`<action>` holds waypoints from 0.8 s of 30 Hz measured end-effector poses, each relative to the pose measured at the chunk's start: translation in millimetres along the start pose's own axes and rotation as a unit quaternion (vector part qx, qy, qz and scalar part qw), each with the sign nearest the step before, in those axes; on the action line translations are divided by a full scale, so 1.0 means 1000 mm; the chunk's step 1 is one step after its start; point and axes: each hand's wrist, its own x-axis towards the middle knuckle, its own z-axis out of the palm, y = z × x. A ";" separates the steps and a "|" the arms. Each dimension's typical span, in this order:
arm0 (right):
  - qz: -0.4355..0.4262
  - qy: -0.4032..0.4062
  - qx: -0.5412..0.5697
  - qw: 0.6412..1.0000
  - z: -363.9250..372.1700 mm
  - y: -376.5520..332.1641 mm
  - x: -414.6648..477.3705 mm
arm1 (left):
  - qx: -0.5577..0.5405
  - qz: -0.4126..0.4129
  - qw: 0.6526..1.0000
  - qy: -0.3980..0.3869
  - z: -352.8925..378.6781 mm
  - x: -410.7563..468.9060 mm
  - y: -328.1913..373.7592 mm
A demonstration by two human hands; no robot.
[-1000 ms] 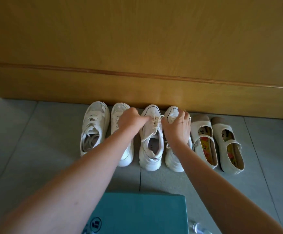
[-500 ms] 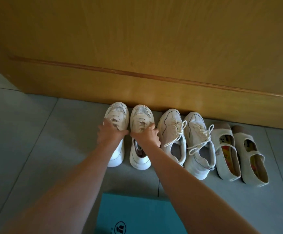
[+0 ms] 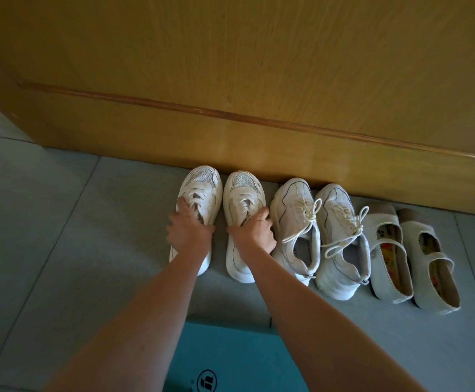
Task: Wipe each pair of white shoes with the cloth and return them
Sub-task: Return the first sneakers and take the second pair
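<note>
My left hand grips the left sneaker, right hand grips the right sneaker; both off-white, mesh toes, flat laces.

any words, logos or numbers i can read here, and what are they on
Nothing reads as clear text.
Teal box: round dark logo at the frame's bottom edge, no legible letters.
Heel tab of the laced sneaker: dark mark, too small to read.
Strap flats' insoles: coloured print, no readable words.
</note>
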 end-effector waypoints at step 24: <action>-0.023 0.037 0.072 0.996 -0.179 0.091 -0.180 | 0.006 0.100 0.994 -0.043 -0.102 -0.215 0.041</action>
